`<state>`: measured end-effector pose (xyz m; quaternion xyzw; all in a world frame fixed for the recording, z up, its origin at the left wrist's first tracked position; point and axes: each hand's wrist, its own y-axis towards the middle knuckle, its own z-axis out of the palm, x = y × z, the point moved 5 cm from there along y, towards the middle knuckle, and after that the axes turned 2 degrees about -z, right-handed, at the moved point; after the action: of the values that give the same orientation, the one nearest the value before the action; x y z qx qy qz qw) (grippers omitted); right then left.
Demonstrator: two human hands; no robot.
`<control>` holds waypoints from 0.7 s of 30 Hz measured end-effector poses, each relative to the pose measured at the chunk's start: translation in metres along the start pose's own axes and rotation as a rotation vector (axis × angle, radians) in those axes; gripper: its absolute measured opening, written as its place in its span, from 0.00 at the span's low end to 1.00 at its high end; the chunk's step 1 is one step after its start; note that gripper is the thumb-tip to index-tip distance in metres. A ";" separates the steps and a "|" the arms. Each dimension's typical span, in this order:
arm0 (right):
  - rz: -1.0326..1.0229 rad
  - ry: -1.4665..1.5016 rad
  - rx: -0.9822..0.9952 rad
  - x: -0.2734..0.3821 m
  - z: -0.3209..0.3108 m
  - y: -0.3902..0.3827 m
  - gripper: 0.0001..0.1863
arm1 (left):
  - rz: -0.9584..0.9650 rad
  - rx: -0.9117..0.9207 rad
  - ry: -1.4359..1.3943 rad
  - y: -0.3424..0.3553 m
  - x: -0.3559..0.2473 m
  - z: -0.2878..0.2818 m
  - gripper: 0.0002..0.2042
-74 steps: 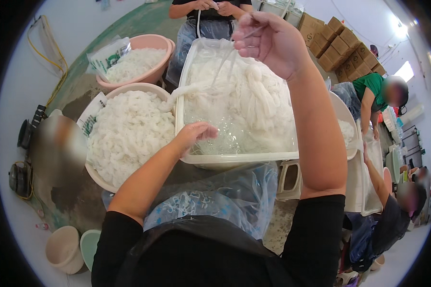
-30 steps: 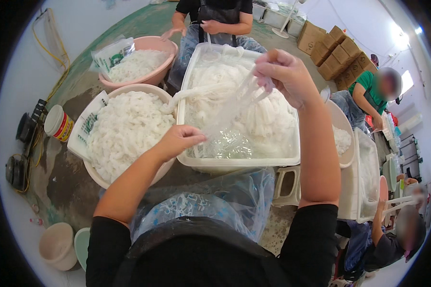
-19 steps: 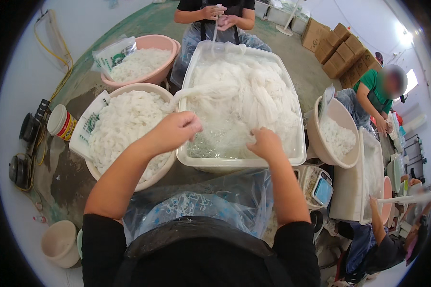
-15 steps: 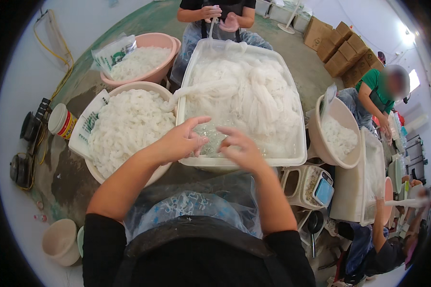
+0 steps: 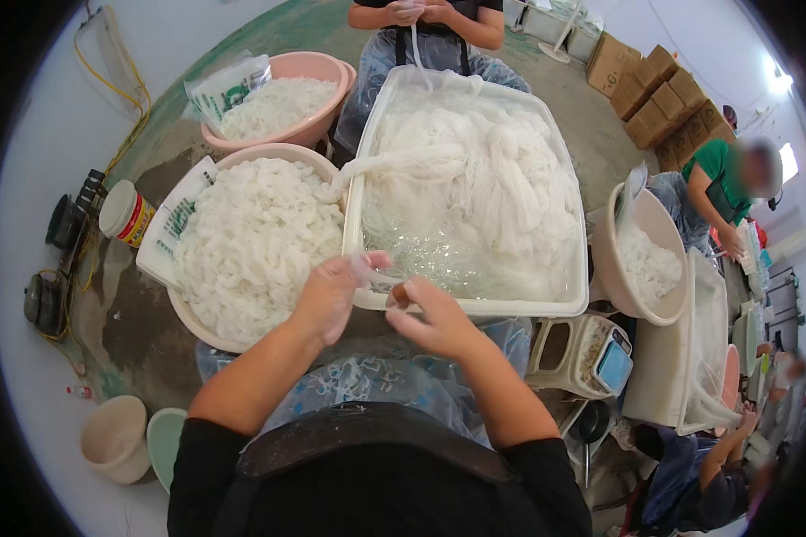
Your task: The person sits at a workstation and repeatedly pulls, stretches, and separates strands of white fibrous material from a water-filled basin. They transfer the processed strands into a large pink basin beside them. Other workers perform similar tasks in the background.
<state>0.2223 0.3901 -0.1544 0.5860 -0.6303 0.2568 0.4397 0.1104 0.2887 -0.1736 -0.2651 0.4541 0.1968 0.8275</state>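
Over the near left corner of a white rectangular tub (image 5: 484,308), my left hand (image 5: 324,300) is closed on a short translucent white strand (image 5: 378,277). The strand stretches to my right hand (image 5: 432,320), whose fingers are pinched at its other end. In the tub a tangled mass of long white strands (image 5: 510,179) lies in clear water. One thick bundle (image 5: 394,161) runs over the tub's left rim to a round basin (image 5: 188,313) heaped with white, curled, soft pieces (image 5: 242,233). A printed plastic bag (image 5: 175,219) hangs at that basin's left side.
Across the tub sits a person (image 5: 421,45) holding a hanging strand. Behind left stands a pink basin (image 5: 331,116); at right are another basin (image 5: 604,259), a stool (image 5: 555,358) with a blue-screened device (image 5: 613,365), and a second tub (image 5: 658,376). Other people work at right.
Both hands have drawn back toward me and closed on the strand; before, their fingers were spread over the water. The person opposite has brought both hands together on a strand.
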 end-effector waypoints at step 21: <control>0.029 0.438 -0.012 -0.006 0.012 -0.005 0.11 | 0.458 0.510 1.049 -0.029 -0.046 0.017 0.03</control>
<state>0.2231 0.3821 -0.1665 0.5044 -0.5297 0.3805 0.5659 0.1147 0.2727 -0.1190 -0.0167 0.8778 0.0982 0.4686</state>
